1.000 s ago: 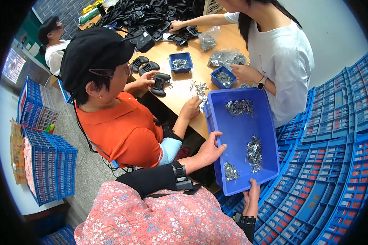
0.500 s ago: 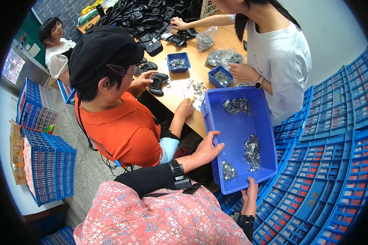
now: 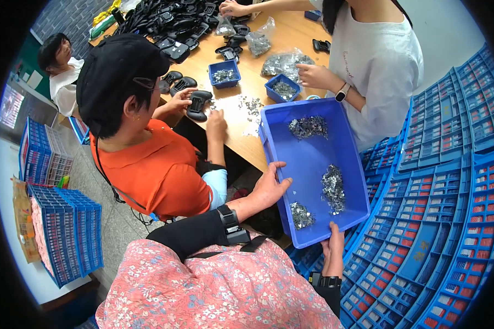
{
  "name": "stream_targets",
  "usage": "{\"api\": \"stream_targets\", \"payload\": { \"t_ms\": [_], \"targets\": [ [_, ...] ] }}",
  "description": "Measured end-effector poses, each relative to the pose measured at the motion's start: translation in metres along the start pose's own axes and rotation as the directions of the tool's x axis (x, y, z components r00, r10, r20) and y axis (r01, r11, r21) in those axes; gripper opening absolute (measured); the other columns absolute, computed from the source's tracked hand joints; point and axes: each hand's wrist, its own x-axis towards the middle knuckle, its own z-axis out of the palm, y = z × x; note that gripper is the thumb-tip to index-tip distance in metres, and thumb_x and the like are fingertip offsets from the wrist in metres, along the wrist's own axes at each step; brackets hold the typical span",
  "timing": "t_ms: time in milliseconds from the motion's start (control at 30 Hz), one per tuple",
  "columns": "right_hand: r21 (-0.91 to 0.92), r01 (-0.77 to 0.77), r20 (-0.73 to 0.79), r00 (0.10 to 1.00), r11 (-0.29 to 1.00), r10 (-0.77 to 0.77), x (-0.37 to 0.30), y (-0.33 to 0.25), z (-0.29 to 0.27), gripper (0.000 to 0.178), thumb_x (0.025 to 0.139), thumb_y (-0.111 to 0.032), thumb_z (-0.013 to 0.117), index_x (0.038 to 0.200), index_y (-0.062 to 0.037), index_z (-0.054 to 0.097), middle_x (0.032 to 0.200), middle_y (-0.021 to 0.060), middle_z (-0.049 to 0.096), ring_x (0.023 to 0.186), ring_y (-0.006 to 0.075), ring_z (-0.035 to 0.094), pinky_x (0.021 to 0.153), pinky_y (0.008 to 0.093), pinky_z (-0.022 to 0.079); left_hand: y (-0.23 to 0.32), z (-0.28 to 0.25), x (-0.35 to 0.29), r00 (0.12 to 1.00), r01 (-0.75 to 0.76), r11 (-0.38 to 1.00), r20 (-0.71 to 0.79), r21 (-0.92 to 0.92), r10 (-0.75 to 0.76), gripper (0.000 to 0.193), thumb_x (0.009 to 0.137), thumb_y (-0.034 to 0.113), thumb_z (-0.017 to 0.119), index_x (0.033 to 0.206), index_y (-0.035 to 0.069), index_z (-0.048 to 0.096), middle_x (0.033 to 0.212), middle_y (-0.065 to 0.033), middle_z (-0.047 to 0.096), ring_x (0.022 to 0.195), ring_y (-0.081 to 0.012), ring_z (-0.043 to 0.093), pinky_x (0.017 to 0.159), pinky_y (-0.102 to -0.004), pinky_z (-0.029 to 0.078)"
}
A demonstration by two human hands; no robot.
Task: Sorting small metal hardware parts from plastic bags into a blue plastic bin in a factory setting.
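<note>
A blue plastic bin (image 3: 326, 151) is held out in front of me, its open top tilted toward me. Inside lie three heaps of small silvery metal parts (image 3: 333, 189). My left hand (image 3: 266, 189) grips the bin's left wall, thumb over the rim. With its thumb on the near rim, my right hand (image 3: 333, 249) holds the near end; its other fingers are mostly hidden beneath. The far end of the bin is close to the table's edge and a co-worker in white.
At the wooden table (image 3: 241, 140), a person in orange (image 3: 153, 164) handles a black gamepad-shaped part (image 3: 198, 105). Two small blue boxes (image 3: 224, 74) of metal parts, plastic bags (image 3: 285, 62) and piled black parts (image 3: 164, 24) lie there. Blue crates (image 3: 422, 236) are stacked at right.
The bin and both my hands sit slightly higher and farther left in the view, which has shifted. The orange-clad co-worker's right hand has risen from the tabletop to the black part.
</note>
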Motion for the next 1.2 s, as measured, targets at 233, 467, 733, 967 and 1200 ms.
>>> {"api": "stream_targets", "payload": {
  "t_ms": [233, 467, 733, 967, 1200],
  "targets": [
    [-0.016, 0.014, -0.016, 1.000, 1.000, -0.014, 0.000, 0.007, -0.008, 0.059, 0.092, -0.018, 0.060, 0.145, -0.0137, 0.035, 0.124, 0.0112, 0.053, 0.107, 0.0287, 0.060, 0.082, 0.0486, 0.057, -0.012, 0.006, 0.000, 1.000, -0.010, 0.998, 0.008, -0.057, 0.011, 0.057, 0.087, 0.024, 0.071, 0.134, 0.003, 0.046, 0.089, -0.0117, 0.059, 0.074, -0.0201, 0.057, 0.071, -0.0353, 0.050],
    [0.024, 0.047, 0.090, 0.995, 0.999, -0.049, 0.022, 0.017, -0.018, 0.068, 0.092, -0.014, 0.058, 0.152, -0.0143, 0.027, 0.142, 0.0132, 0.045, 0.125, 0.0326, 0.051, 0.090, 0.0523, 0.053, -0.010, -0.001, 0.007, 0.992, -0.120, 0.984, -0.007, 0.129, 0.122, 0.056, 0.088, 0.019, 0.069, 0.136, 0.008, 0.043, 0.087, -0.0138, 0.058, 0.076, -0.0281, 0.061, 0.071, -0.0406, 0.052],
    [-0.085, 0.019, 0.021, 1.000, 0.996, -0.017, 0.006, 0.000, 0.001, 0.071, 0.093, -0.019, 0.059, 0.153, -0.0129, 0.021, 0.142, 0.0160, 0.044, 0.124, 0.0339, 0.053, 0.090, 0.0561, 0.053, -0.011, 0.003, 0.008, 0.998, -0.048, 0.996, 0.042, 0.072, 0.045, 0.071, 0.089, 0.017, 0.068, 0.148, 0.008, 0.029, 0.086, -0.0087, 0.057, 0.074, -0.0207, 0.060, 0.069, -0.0370, 0.051],
    [-0.028, 0.075, 0.080, 0.994, 0.997, -0.072, 0.008, 0.006, -0.006, 0.075, 0.093, -0.020, 0.061, 0.153, -0.0131, 0.017, 0.145, 0.0173, 0.040, 0.126, 0.0372, 0.051, 0.092, 0.0589, 0.051, -0.011, 0.005, 0.005, 0.994, -0.086, 0.989, 0.077, 0.122, 0.077, 0.073, 0.088, 0.019, 0.069, 0.148, 0.007, 0.030, 0.085, -0.0075, 0.055, 0.072, -0.0178, 0.056, 0.067, -0.0344, 0.050],
    [-0.047, 0.029, 0.036, 0.999, 0.998, -0.027, 0.005, 0.005, -0.004, 0.074, 0.091, -0.021, 0.062, 0.152, -0.0147, 0.019, 0.142, 0.0174, 0.042, 0.125, 0.0366, 0.051, 0.090, 0.0592, 0.052, -0.004, 0.002, -0.004, 0.991, -0.093, 0.983, 0.109, 0.157, 0.076, 0.065, 0.088, 0.021, 0.069, 0.145, 0.008, 0.040, 0.077, -0.0077, 0.056, 0.068, -0.0197, 0.057, 0.066, -0.0352, 0.050]
  ]
}}
